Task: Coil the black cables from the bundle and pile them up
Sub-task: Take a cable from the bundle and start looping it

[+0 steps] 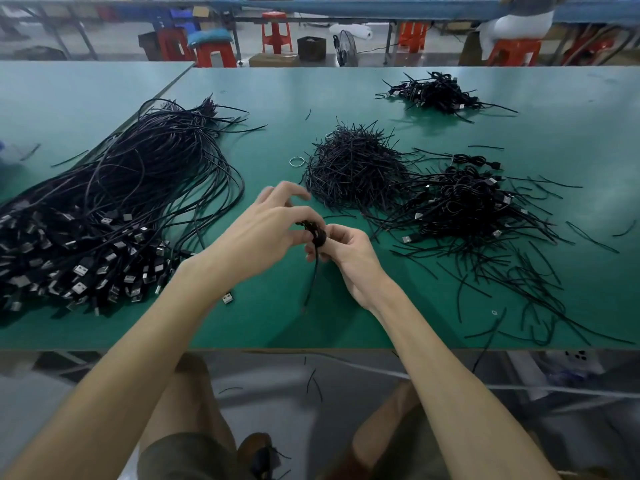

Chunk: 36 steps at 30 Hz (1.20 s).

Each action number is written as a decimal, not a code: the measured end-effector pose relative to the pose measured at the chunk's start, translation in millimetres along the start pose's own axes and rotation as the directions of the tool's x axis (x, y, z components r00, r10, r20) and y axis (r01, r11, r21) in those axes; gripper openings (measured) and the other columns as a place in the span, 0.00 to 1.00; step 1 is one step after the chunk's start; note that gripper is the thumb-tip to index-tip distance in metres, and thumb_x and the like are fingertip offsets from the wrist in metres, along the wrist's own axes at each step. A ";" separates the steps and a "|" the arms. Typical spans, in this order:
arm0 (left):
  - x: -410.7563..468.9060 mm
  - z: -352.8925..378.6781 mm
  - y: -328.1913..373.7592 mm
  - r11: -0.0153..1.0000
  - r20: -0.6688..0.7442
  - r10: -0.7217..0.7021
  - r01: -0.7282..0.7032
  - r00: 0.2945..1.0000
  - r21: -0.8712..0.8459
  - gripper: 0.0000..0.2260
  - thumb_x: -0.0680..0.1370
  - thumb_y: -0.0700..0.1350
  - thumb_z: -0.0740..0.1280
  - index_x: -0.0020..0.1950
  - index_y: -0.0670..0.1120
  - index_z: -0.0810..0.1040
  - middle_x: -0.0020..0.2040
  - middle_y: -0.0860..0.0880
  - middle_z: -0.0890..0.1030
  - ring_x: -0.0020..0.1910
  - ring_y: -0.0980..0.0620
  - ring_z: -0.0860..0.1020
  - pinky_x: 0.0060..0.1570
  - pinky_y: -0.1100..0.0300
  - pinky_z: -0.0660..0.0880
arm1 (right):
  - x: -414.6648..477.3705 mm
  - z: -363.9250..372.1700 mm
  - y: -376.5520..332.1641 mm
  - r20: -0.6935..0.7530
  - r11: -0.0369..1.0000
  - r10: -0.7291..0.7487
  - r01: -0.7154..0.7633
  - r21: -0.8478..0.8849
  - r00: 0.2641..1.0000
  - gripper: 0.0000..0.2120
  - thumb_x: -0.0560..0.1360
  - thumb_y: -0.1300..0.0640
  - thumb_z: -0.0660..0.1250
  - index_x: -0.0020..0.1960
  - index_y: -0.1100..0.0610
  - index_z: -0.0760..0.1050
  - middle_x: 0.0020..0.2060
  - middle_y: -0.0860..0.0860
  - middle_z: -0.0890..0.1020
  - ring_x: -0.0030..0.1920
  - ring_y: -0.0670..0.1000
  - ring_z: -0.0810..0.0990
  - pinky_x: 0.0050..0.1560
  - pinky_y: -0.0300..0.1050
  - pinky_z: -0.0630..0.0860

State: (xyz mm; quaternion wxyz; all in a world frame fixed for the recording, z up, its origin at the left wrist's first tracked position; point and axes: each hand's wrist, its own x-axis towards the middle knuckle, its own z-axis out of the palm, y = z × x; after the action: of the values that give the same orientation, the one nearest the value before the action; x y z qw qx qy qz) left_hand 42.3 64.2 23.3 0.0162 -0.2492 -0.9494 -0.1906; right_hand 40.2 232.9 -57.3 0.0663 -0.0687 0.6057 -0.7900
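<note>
**Gripping a small coil with its tail loose**

You have one coiled cable (318, 235) raised just above the green table (277, 323), directly in front of you and between your two hands. Your right hand (349, 252) has its fingers curled round the coil from below. Your left hand (266, 233) pinches it from the other side with the lower fingers, while the upper fingers are lifted and spread, holding nothing. A loose tail (311, 282) hangs from the coil toward the near table edge.

The loops look springy, so easing either grip before the coil is bound would probably let them open out. Whether a tie is already round it cannot be told. That hanging tail could be left outside the wrap if you don't gather it in.

The bundle (121, 202) lies to your left with its plugs close to your forearm, and a sweep of the arm might drag some along. The heap of short ties (353, 168) runs into the pile of finished coils (467, 206) on your right, so a careless toss could bury the coil among the ties.
</note>
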 end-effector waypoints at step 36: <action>-2.7 14.0 -2.7 0.932 -0.111 0.065 -0.021 0.992 0.361 0.10 0.81 0.42 0.67 0.45 0.54 0.70 0.42 0.55 0.74 0.47 0.46 0.79 0.46 0.60 0.61 | 1.6 -0.5 3.7 0.014 0.998 -0.027 0.027 -0.055 1.000 0.04 0.75 0.62 0.74 0.42 0.59 0.83 0.34 0.53 0.83 0.35 0.48 0.80 0.42 0.31 0.73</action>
State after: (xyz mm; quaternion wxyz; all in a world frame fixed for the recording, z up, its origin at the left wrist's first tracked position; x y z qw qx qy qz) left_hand 44.3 66.0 9.0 0.1231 -0.2506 -0.9598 -0.0285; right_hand 38.6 232.1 -60.9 0.0577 -0.0840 0.6256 -0.7735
